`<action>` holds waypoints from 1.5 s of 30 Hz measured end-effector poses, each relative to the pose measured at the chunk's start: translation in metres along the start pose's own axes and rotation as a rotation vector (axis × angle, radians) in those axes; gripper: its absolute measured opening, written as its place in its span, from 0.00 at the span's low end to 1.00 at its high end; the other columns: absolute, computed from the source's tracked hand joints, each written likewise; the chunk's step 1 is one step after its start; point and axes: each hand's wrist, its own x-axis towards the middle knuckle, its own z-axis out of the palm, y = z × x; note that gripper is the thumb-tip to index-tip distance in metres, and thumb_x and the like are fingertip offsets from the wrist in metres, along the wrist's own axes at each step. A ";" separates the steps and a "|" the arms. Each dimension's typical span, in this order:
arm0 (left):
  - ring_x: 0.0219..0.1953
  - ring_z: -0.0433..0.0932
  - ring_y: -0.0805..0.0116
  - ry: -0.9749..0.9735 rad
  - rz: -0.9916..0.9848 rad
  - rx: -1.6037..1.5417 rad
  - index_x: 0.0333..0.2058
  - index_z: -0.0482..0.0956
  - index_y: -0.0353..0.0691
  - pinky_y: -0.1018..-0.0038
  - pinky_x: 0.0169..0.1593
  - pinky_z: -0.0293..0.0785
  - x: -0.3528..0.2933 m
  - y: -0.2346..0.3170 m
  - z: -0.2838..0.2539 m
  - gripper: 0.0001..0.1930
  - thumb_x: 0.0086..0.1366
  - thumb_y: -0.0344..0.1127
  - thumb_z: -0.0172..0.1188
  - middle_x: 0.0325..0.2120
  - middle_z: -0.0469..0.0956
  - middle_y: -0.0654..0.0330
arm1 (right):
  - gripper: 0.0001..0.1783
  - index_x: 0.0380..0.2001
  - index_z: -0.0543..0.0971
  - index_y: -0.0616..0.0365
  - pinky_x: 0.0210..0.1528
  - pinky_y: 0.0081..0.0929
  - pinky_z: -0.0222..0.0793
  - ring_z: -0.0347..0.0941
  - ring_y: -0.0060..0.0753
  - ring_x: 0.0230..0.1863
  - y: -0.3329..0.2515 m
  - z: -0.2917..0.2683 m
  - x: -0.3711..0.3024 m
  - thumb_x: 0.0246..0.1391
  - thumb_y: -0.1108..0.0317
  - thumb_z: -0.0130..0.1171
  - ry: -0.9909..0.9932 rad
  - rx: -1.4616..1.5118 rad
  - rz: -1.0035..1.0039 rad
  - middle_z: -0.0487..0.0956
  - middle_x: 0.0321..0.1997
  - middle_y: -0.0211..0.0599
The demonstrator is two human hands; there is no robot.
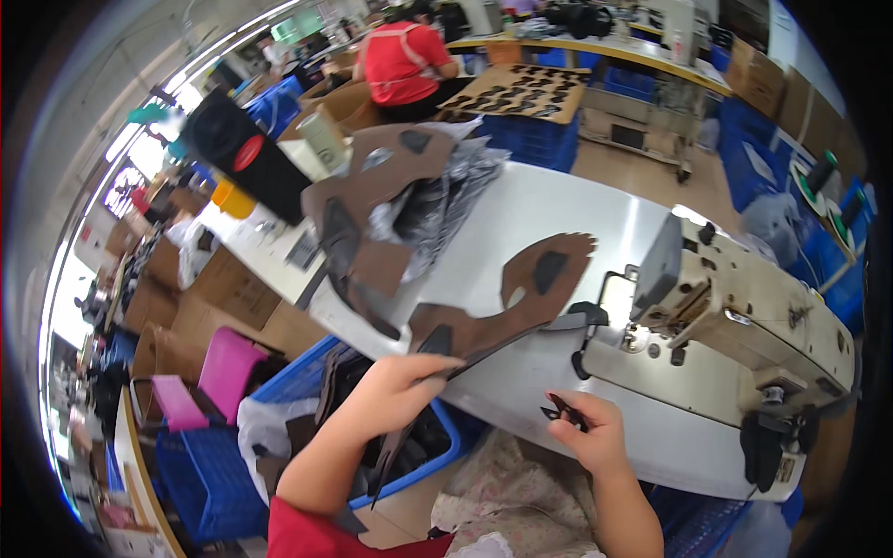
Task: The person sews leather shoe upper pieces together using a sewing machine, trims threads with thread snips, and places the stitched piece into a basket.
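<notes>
My left hand [398,392] is closed on the near edge of a brown cut shoe-upper piece [498,321] with dark grey patches. That piece stretches over the white table [567,209] toward the sewing machine [735,316], its far end jagged. A narrow dark strip hangs below my left hand. To the right, my right hand [593,435] is closed around small black thread snips [566,412], their tips pointing left, apart from the brown piece. More brown pieces [372,195] lie at the table's far left on crumpled grey plastic [456,195].
Below the table's left edge stands a blue crate [451,437] holding dark pieces. A pink chair [228,367] and cardboard boxes [237,288] are farther left. Ahead, a person in red [400,65] sits beside a board of dark cut pieces [521,90]. Thread spools [823,172] stand far right.
</notes>
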 end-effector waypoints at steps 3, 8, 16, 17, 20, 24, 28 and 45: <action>0.32 0.80 0.58 -0.003 -0.018 -0.004 0.45 0.79 0.36 0.69 0.39 0.73 0.005 0.001 -0.001 0.17 0.56 0.30 0.51 0.30 0.80 0.47 | 0.21 0.45 0.81 0.57 0.30 0.15 0.62 0.65 0.14 0.26 -0.010 0.010 -0.005 0.44 0.69 0.69 -0.060 -0.028 0.051 0.73 0.24 0.23; 0.31 0.79 0.64 -0.027 -0.052 0.026 0.45 0.79 0.35 0.71 0.39 0.73 0.014 0.007 0.007 0.18 0.55 0.30 0.53 0.28 0.80 0.50 | 0.21 0.45 0.81 0.57 0.29 0.17 0.64 0.67 0.18 0.25 -0.034 0.029 -0.015 0.44 0.68 0.69 -0.265 -0.222 0.036 0.74 0.25 0.28; 0.35 0.79 0.47 0.032 0.086 0.238 0.41 0.80 0.35 0.60 0.42 0.74 0.031 0.005 0.041 0.17 0.55 0.32 0.49 0.32 0.80 0.46 | 0.21 0.45 0.81 0.57 0.28 0.19 0.67 0.72 0.22 0.26 -0.042 0.039 -0.039 0.44 0.66 0.69 -0.385 -0.269 0.065 0.77 0.26 0.33; 0.36 0.78 0.46 0.021 0.050 0.256 0.40 0.81 0.35 0.58 0.42 0.74 0.033 0.007 0.044 0.16 0.55 0.32 0.49 0.32 0.80 0.46 | 0.22 0.44 0.81 0.57 0.28 0.19 0.67 0.73 0.21 0.26 -0.042 0.037 -0.043 0.43 0.66 0.70 -0.353 -0.260 0.082 0.77 0.27 0.33; 0.36 0.78 0.46 0.023 0.060 0.290 0.40 0.81 0.35 0.58 0.43 0.74 0.043 0.009 0.050 0.16 0.55 0.33 0.49 0.31 0.80 0.45 | 0.20 0.41 0.81 0.58 0.25 0.21 0.67 0.74 0.25 0.24 -0.033 0.028 -0.053 0.42 0.66 0.70 -0.328 -0.365 0.115 0.76 0.24 0.33; 0.37 0.78 0.46 0.013 0.042 0.277 0.39 0.81 0.36 0.59 0.44 0.74 0.051 0.013 0.049 0.16 0.54 0.33 0.49 0.32 0.80 0.45 | 0.17 0.34 0.81 0.57 0.22 0.25 0.65 0.72 0.31 0.20 -0.021 0.027 -0.056 0.38 0.66 0.71 -0.354 -0.671 -0.123 0.75 0.20 0.32; 0.38 0.78 0.46 0.018 0.043 0.260 0.39 0.81 0.36 0.59 0.45 0.74 0.053 0.013 0.046 0.16 0.54 0.32 0.49 0.33 0.80 0.45 | 0.14 0.28 0.79 0.54 0.18 0.28 0.58 0.67 0.31 0.17 -0.011 0.036 -0.054 0.34 0.66 0.71 -0.265 -0.806 -0.566 0.72 0.18 0.29; 0.35 0.78 0.45 0.050 0.061 0.228 0.35 0.82 0.36 0.58 0.43 0.74 0.062 0.014 0.051 0.15 0.53 0.33 0.49 0.29 0.79 0.44 | 0.15 0.29 0.78 0.56 0.17 0.26 0.57 0.64 0.29 0.16 -0.011 0.055 -0.050 0.35 0.68 0.72 -0.207 -0.738 -0.750 0.67 0.17 0.27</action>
